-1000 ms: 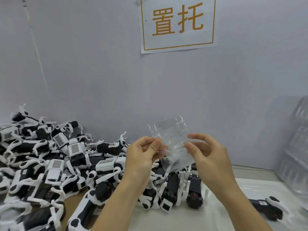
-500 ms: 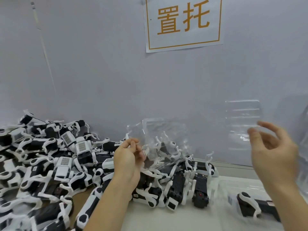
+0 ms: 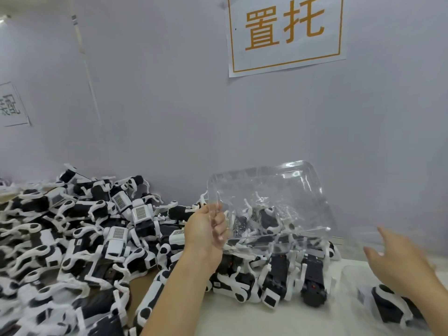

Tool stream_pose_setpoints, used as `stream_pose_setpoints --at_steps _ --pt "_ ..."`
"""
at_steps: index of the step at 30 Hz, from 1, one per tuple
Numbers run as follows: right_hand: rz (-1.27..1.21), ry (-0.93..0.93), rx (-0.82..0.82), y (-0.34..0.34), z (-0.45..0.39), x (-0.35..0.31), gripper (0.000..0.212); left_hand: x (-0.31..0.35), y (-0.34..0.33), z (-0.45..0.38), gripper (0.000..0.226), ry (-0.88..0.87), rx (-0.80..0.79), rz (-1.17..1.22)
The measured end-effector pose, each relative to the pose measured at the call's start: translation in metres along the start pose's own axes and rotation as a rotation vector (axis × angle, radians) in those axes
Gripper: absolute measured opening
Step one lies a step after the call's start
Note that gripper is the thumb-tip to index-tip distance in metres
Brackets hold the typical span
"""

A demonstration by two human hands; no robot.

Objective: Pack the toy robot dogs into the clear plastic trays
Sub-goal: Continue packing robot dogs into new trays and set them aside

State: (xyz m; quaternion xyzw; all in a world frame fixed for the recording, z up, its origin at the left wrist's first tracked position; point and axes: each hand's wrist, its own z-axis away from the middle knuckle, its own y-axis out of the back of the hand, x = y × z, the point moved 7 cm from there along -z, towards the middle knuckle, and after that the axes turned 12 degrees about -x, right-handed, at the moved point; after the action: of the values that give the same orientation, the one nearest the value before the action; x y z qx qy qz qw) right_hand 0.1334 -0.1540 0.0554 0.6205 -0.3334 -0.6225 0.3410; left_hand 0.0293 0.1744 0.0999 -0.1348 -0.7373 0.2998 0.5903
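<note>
Far left and across the bench, a big heap of loose toy robot dogs [image 3: 72, 238] sits unpacked, so most of the job is left. Left hand [image 3: 206, 229] pinches the left edge of one clear plastic tray [image 3: 271, 204], held tilted above the pile, nothing in it. A few more dogs [image 3: 278, 280] lie below it. Right hand [image 3: 400, 260] hovers apart from the tray, fingers spread, holding nothing. Bottom right, one dog [image 3: 390, 304] appears seated in another clear tray [image 3: 351, 275]; edges blurred, can't confirm.
</note>
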Motion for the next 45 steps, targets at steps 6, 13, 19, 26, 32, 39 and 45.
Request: stream_pose_setpoints --at_steps 6,13,19,26,32,39,45 --pt "-0.58 0.384 0.012 0.02 0.031 -0.051 0.028 -0.002 -0.001 -0.001 0.033 0.026 -0.021 -0.041" --pt "-0.629 0.643 -0.319 0.002 0.057 -0.11 0.089 0.0 -0.009 0.0 0.029 -0.053 -0.098 -0.205" --pt "-0.76 0.61 -0.185 0.013 0.057 -0.106 0.073 0.008 -0.012 0.0 0.025 -0.126 -0.124 -0.479" --pt "-0.942 0.305 -0.056 0.049 0.031 -0.046 0.057 0.013 -0.012 0.0 0.016 -0.094 -0.246 -1.322" --pt "-0.835 0.185 -0.29 0.054 0.034 -0.015 0.037 -0.022 0.01 0.005 0.052 0.294 -0.406 -1.855" --pt "-0.444 0.261 -0.679 0.021 0.064 -0.045 0.07 -0.025 0.012 -0.006 0.012 0.014 -0.283 -1.82" --pt "-0.05 0.315 -0.809 -0.004 0.098 -0.09 0.08 -0.022 0.02 -0.013 0.01 -0.011 -0.233 -1.752"
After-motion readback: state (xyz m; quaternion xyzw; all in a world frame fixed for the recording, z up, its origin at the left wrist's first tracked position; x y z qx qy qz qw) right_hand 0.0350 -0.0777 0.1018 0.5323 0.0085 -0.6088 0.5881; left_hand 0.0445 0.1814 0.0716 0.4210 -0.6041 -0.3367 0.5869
